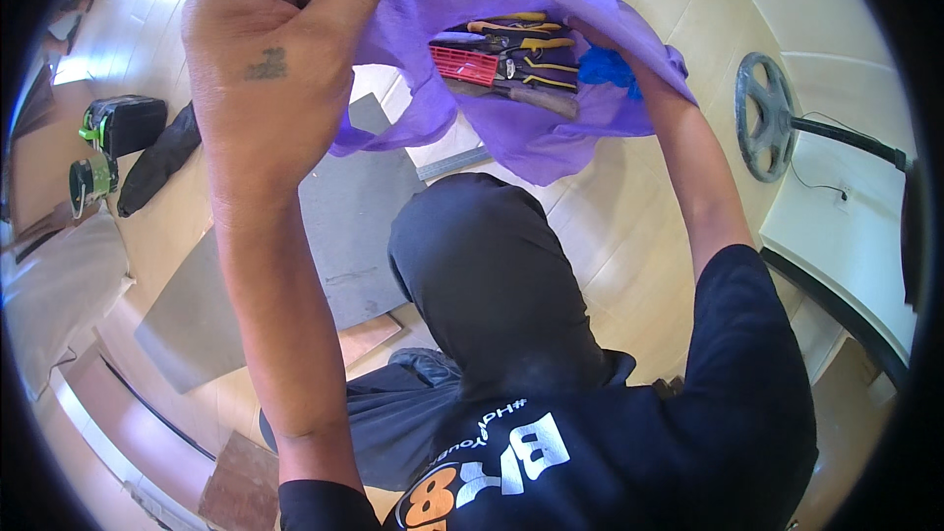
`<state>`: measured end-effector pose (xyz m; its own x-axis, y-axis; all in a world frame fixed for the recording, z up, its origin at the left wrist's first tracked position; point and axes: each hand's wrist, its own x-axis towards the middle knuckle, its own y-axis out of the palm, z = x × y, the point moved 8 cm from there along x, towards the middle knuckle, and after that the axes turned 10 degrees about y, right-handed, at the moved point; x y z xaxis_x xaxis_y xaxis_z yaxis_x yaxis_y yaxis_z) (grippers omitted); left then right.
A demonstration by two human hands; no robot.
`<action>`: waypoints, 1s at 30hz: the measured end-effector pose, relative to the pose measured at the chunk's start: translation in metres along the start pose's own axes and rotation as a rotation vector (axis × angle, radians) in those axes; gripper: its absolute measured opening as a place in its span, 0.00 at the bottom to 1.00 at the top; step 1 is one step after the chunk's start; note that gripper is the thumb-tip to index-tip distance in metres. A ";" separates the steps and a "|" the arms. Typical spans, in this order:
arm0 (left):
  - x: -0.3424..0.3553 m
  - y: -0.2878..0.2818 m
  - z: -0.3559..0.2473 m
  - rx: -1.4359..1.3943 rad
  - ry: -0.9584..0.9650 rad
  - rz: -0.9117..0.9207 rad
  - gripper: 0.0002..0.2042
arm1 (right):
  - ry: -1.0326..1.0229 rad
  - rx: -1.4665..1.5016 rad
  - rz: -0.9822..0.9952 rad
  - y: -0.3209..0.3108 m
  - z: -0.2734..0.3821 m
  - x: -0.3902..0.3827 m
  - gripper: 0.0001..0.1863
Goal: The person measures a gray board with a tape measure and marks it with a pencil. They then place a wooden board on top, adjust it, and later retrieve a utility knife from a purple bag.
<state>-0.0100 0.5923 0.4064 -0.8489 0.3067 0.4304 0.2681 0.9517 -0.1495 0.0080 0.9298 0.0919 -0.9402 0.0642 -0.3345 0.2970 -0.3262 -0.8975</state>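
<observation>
My left hand [280,79] is raised at the upper left, its thumb and fingers pinching the edge of a purple cloth bag [536,152]. Through the bag's wide opening several pliers with black and yellow handles [546,71] show, lying side by side. Among them are a red ribbed plastic piece [465,65] and a tool with a worn grey handle [543,100]. From the right, my right hand [595,34] reaches into the bag, beside a crumpled blue thing [608,69]. The bag and its contents hide the right fingers.
Below the bag, grey flat boards [354,236] lie on the pale tiled floor. A black and green case [123,125] and a small green container [91,182] stand at left. A grey spoked wheel [762,118] is at right, near a white panel [836,206].
</observation>
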 end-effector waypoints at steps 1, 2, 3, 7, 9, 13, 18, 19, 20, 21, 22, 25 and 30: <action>0.002 0.002 0.000 0.024 0.016 0.008 0.04 | 0.041 0.003 -0.048 -0.007 -0.013 0.002 0.15; 0.004 0.004 0.001 0.048 0.033 0.016 0.04 | 0.076 0.006 -0.097 -0.012 -0.022 0.008 0.15; 0.004 0.002 0.002 0.041 0.027 0.023 0.04 | 0.103 0.004 -0.145 -0.015 -0.027 0.013 0.14; -0.003 -0.012 0.011 -0.008 -0.080 0.017 0.05 | 0.169 0.024 -0.341 -0.003 0.000 0.021 0.13; -0.007 -0.025 0.012 0.109 -0.070 0.029 0.08 | 0.090 0.112 -0.348 0.024 0.042 0.005 0.13; -0.028 -0.047 0.034 0.170 -0.201 0.114 0.11 | -0.144 0.101 -0.052 0.106 0.123 -0.078 0.06; -0.044 -0.041 0.062 0.266 0.013 0.269 0.11 | -0.216 0.094 0.366 0.133 0.170 -0.133 0.23; -0.043 -0.044 0.075 0.247 -0.043 0.172 0.10 | -0.167 0.261 0.481 0.140 0.180 -0.156 0.26; -0.041 -0.046 0.086 0.219 -0.092 0.082 0.10 | -0.105 0.425 0.590 0.147 0.185 -0.171 0.29; -0.032 -0.054 0.103 -0.008 -0.204 -0.043 0.13 | -0.041 0.850 0.425 0.140 0.192 -0.197 0.31; -0.025 -0.067 0.113 -0.199 -0.235 -0.280 0.07 | 0.001 0.854 0.292 0.139 0.185 -0.195 0.33; 0.001 -0.094 0.099 -0.608 0.026 -0.222 0.09 | 0.098 0.056 0.016 0.162 0.150 -0.161 0.38; -0.056 -0.102 0.117 -0.234 -0.105 0.010 0.26 | 0.046 0.007 -0.139 0.173 0.101 -0.137 0.37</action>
<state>-0.0435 0.4765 0.2934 -0.8850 0.3250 0.3335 0.3646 0.9291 0.0623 0.1715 0.7691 0.0116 -0.9634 0.1524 -0.2205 0.1635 -0.3179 -0.9339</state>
